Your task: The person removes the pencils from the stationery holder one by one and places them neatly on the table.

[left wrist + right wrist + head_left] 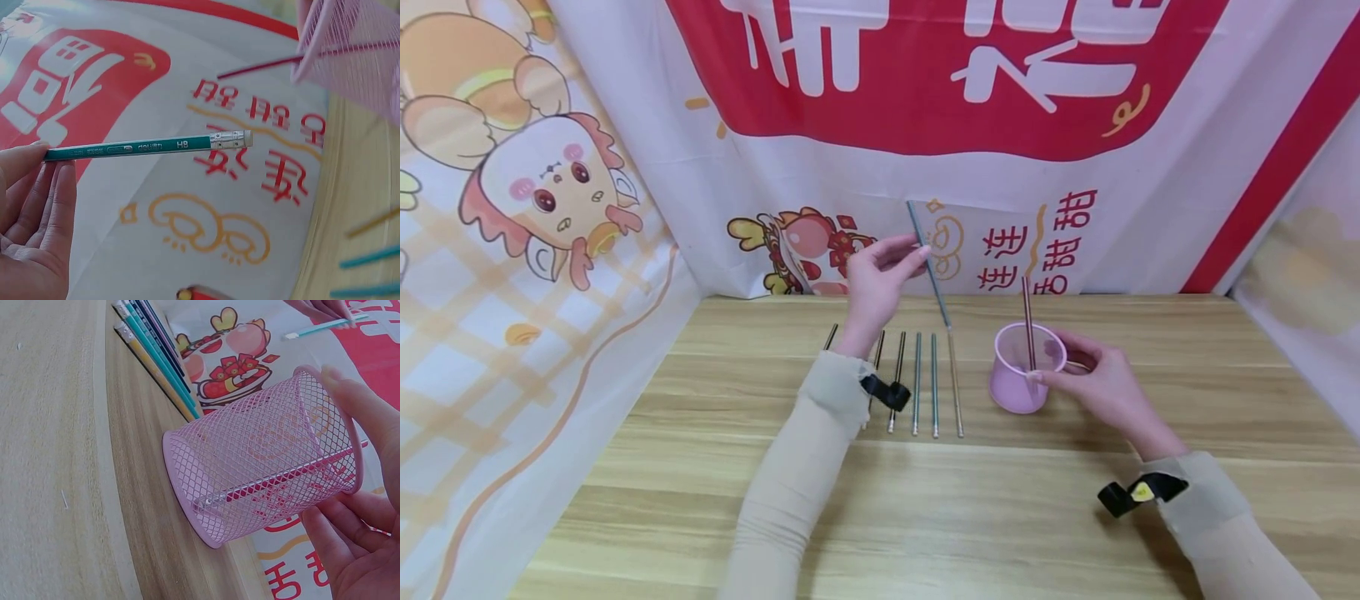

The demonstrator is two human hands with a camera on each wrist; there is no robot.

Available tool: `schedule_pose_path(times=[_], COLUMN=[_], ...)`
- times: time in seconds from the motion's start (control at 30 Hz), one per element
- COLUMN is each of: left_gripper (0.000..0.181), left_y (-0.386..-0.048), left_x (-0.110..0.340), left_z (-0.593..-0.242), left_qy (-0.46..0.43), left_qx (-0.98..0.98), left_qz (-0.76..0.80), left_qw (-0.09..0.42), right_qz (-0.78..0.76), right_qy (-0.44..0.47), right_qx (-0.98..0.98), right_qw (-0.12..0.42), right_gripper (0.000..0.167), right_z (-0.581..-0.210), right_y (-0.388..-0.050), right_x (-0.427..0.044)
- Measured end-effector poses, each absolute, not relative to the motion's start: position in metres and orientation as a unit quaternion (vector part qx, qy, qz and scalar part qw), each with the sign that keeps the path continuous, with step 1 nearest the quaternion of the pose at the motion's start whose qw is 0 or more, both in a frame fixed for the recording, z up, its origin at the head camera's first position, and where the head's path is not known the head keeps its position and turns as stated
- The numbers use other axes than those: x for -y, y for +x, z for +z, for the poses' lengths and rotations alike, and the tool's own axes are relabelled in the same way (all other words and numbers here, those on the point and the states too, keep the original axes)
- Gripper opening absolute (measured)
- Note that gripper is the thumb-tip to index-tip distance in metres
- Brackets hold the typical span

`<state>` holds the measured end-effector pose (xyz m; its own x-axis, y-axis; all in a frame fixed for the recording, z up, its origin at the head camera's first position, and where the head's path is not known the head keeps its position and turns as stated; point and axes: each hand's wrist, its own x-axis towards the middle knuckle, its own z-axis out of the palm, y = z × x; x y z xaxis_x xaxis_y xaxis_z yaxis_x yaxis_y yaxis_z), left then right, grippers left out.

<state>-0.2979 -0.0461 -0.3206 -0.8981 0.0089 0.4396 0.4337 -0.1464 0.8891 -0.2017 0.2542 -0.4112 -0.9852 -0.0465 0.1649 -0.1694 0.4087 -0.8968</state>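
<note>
My left hand (877, 279) pinches a green HB pencil (137, 149) between thumb and fingers, above the table's far edge. The silver ferrule and white eraser at its end show clearly in the left wrist view. With my right hand (1108, 387) I grip the rim of a pink mesh pencil cup (1017, 390), thumb at its edge and fingers around its side. Inside the cup a dark red pencil (1028, 312) leans, eraser end down, as the right wrist view shows. The cup's base appears to rest on the table.
On the wooden table (1000, 517) several pencils lie side by side left of the cup: a yellow pencil (956, 387), teal pencils (935, 383) and dark ones (898, 371), some partly behind my left forearm. A printed cloth (850, 175) hangs along the back and sides.
</note>
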Motion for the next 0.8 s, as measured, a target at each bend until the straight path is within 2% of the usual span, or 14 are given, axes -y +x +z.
schedule_pose_path(times=[0.37, 0.6, 0.8], left_gripper=[0.028, 0.032, 0.032], left_y=[-0.299, -0.298, -0.297], left_x=[0.135, 0.181, 0.204], left_z=[-0.339, -0.350, -0.358], left_qy=[-0.116, -0.078, -0.066], left_qx=[0.698, 0.718, 0.740], left_qz=[-0.678, -0.655, -0.633], left_qw=[0.202, 0.222, 0.220], right_qz=[0.533, 0.530, 0.532], right_qy=[0.059, 0.056, 0.053], right_qx=[0.843, 0.845, 0.844], right_qw=[0.049, 0.046, 0.043], right_gripper=[0.080, 0.082, 0.083], right_z=[-0.410, -0.410, -0.411], right_y=[-0.203, -0.203, -0.203], right_x=[-0.256, -0.256, -0.257])
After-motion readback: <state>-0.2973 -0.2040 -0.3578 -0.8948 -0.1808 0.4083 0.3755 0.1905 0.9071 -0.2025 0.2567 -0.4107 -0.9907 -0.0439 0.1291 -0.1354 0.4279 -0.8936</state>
